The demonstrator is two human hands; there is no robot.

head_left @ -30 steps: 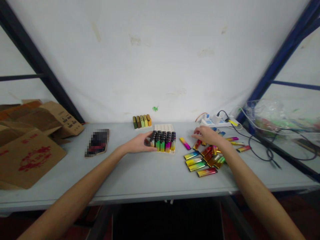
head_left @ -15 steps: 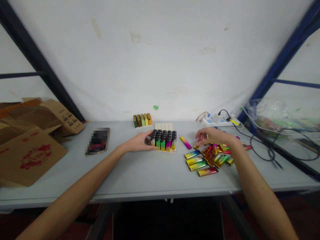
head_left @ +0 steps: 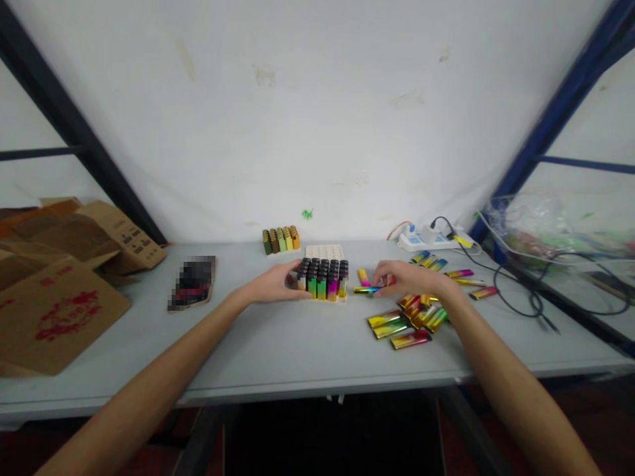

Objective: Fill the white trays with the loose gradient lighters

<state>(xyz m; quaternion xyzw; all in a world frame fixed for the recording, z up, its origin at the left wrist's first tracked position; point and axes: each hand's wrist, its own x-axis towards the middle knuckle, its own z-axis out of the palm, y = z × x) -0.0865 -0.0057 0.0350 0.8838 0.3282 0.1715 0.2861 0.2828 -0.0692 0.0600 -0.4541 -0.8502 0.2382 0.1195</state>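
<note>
My left hand [head_left: 280, 281] grips the left end of a white tray [head_left: 341, 301], thumb in front and fingers behind. Packed upright in that tray are rows of lighters [head_left: 322, 281] with black tops and shiny coloured bodies. Between the fingertips of my right hand [head_left: 397, 277] is a blue and yellow lighter [head_left: 364, 289], lying sideways just right of the tray. A yellow and pink lighter [head_left: 363, 276] lies right behind it. Below and beside my right hand spreads a loose heap of shiny lighters [head_left: 417, 317], partly hidden by my wrist.
Behind the tray are a second white tray [head_left: 323, 252] and a block of green, brown and orange lighters [head_left: 281, 240]. A phone [head_left: 193, 283] and cardboard boxes [head_left: 64, 311] occupy the left. A power strip [head_left: 431, 238] and black cables [head_left: 533, 307] are at right.
My right hand has moved left and toward me from the heap, bringing the blue and yellow lighter near the tray. My left hand keeps its grip on the tray.
</note>
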